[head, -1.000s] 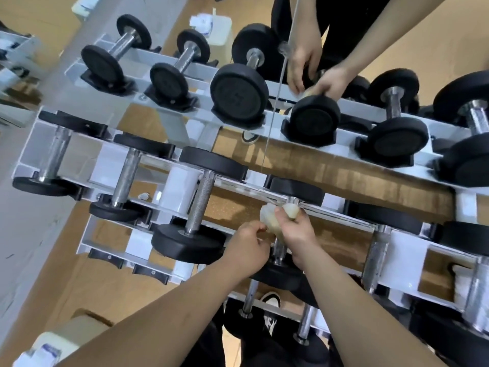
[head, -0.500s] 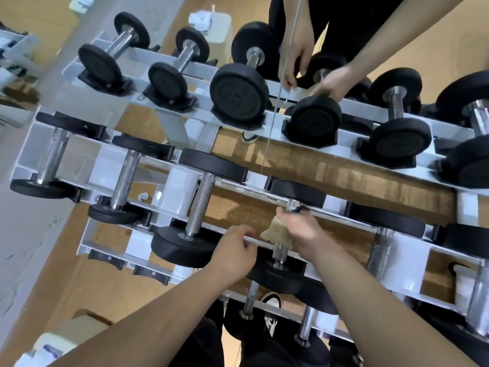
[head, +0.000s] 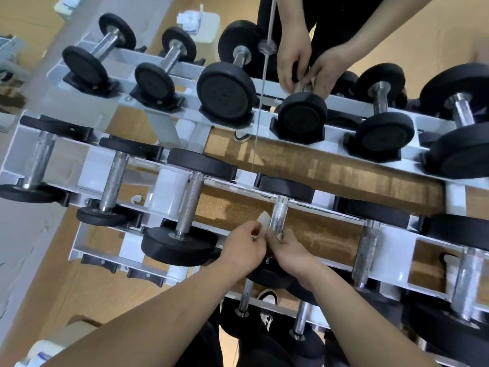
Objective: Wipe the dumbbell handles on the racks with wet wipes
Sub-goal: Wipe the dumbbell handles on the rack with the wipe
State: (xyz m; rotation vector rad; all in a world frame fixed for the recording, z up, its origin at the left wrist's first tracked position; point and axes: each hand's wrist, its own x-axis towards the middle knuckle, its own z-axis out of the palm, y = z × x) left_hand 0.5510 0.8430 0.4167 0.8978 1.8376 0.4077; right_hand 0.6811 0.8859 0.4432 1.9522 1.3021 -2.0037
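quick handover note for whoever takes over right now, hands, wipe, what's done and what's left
Left hand: pinches the wet wipe beside the middle-row dumbbell handle.
Right hand: curled at that handle's lower end, seemingly on the wipe's other end.
Done: cannot tell which handles are clean.
To do: finish this handle, then the others on the rack.

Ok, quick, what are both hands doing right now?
Left hand: pinches the wet wipe beside the dumbbell handle.
Right hand: pinches the wipe's other end, low on that handle.
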